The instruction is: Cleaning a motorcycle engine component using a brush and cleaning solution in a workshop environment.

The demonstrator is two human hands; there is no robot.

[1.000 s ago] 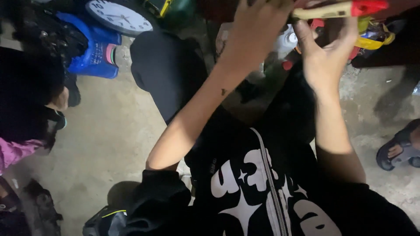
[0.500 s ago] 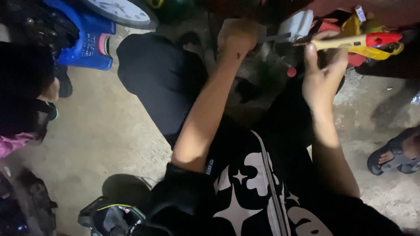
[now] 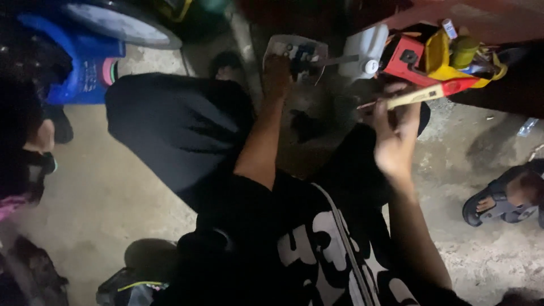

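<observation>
Your right hand [image 3: 396,141] grips a yellow tool with a red end [image 3: 430,93], held level above the concrete floor [image 3: 102,187]. Your left hand [image 3: 277,76] is closed on a white device with buttons [image 3: 294,54], near the top centre. Just beside it stands a white jug [image 3: 365,54] with its cap on; contents cannot be seen. Behind the tool, a red box [image 3: 405,56] adjoins yellow items [image 3: 439,54]. A blue container [image 3: 85,68] sits far left.
</observation>
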